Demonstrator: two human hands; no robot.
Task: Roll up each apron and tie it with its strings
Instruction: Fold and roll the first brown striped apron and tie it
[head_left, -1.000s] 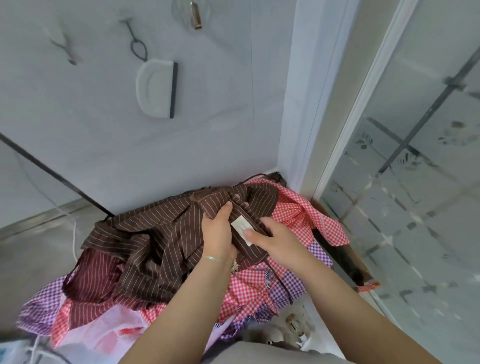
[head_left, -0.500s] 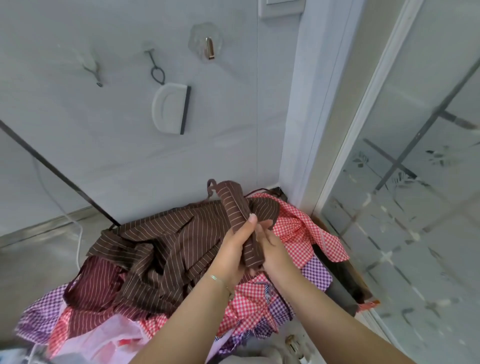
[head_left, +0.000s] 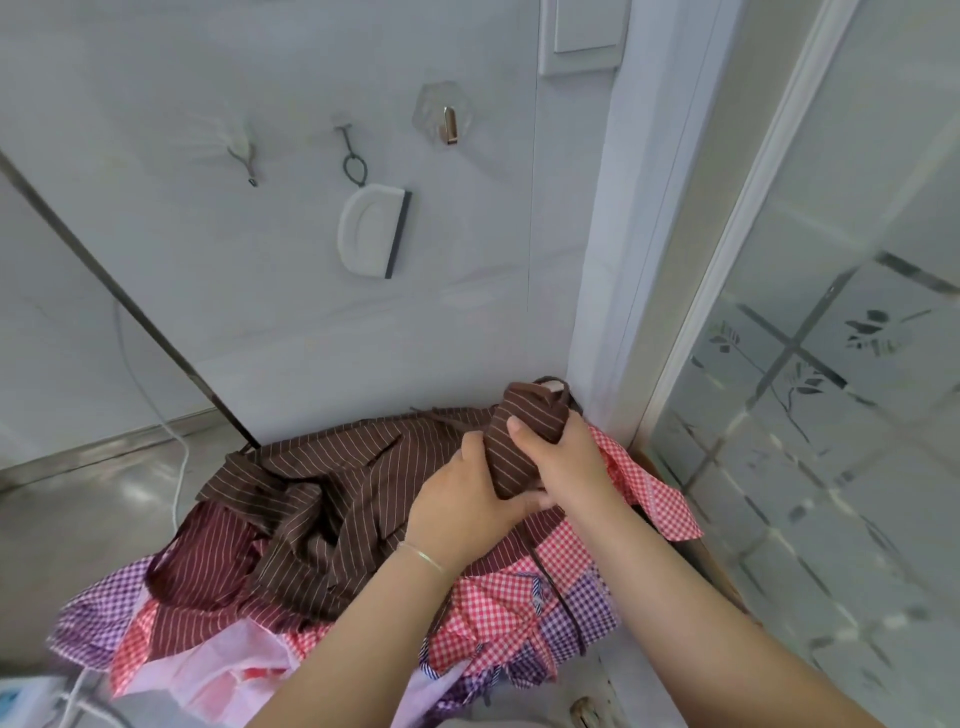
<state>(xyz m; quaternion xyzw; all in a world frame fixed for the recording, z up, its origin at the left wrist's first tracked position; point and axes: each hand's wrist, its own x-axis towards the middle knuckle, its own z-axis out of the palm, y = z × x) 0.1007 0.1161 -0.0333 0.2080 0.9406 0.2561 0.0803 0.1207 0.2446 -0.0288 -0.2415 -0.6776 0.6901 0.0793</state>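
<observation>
Head view looks down on a heap of aprons, and much of it is hard to read. Both hands close around a rolled part of the brown striped apron (head_left: 332, 499), held up near the wall corner: the left hand (head_left: 462, 512) wraps its lower end from the left, the right hand (head_left: 563, 460) grips it from the right with the thumb lying across the front. The roll's top end pokes out above the fingers, a thin dark string looping over it. How far the roll is wound and whether any string is tied cannot be told, as the hands cover its middle. The rest of this apron spreads loose and crumpled to the left over the heap.

Beneath it lie a maroon striped apron (head_left: 208, 566), red checked aprons (head_left: 644, 493), purple checked cloth (head_left: 91, 613) and a pale pink piece (head_left: 228, 670); their edges tangle, so the count is unclear. Whatever carries the heap is hidden by cloth and by both forearms. A thin bracelet (head_left: 423, 556) sits on the left wrist.

On the wall behind hang a white squeegee (head_left: 371, 234) from a dark loop, a metal hook (head_left: 449, 124) on a clear pad, and another small hook (head_left: 244, 156). A white cable (head_left: 179, 457) trails down at left. Frosted glass with a leaf pattern (head_left: 831, 364) fills the right side. The bottom left corner is blurred.
</observation>
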